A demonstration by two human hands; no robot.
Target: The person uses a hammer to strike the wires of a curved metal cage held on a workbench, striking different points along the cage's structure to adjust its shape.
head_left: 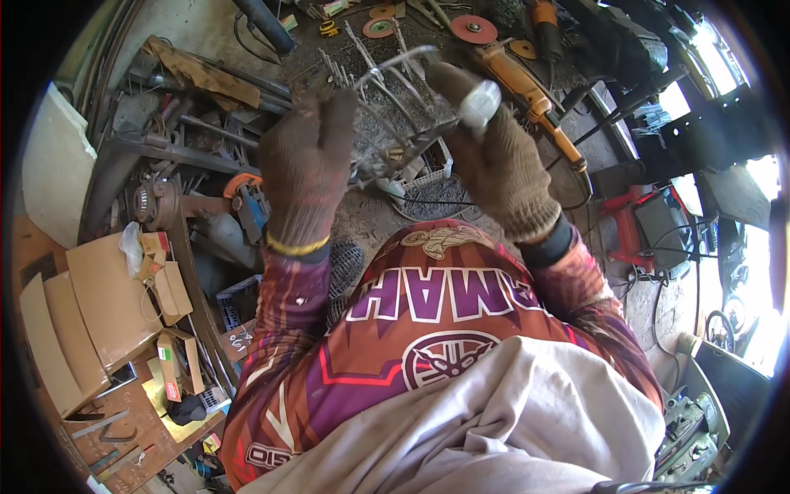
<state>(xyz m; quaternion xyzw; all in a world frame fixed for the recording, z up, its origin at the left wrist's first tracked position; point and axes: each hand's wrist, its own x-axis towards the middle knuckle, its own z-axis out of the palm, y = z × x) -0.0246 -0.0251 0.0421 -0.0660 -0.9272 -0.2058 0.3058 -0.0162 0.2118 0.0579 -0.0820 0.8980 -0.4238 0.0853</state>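
A frame of thin bent metal rods [401,89] with several crossbars is held up in front of me, partly smeared by motion. My left hand [306,160], in a brown knit glove with a yellow cuff edge, is closed at the frame's left side. On the other side my right hand [508,169], gloved alike, grips the frame's right side. A shiny whitish piece [480,104] sits at the right hand's fingers; whether it is held or wrapped round a finger I cannot tell. The gloves hide where the fingers meet the rods.
An orange angle grinder [527,90] and a red disc [473,29] lie on the floor ahead. Beyond the frame stands a white plastic basket [432,177]. To the left are metal bars [185,156] and an open cardboard box [107,296]. A red-and-grey machine [646,226] stands right.
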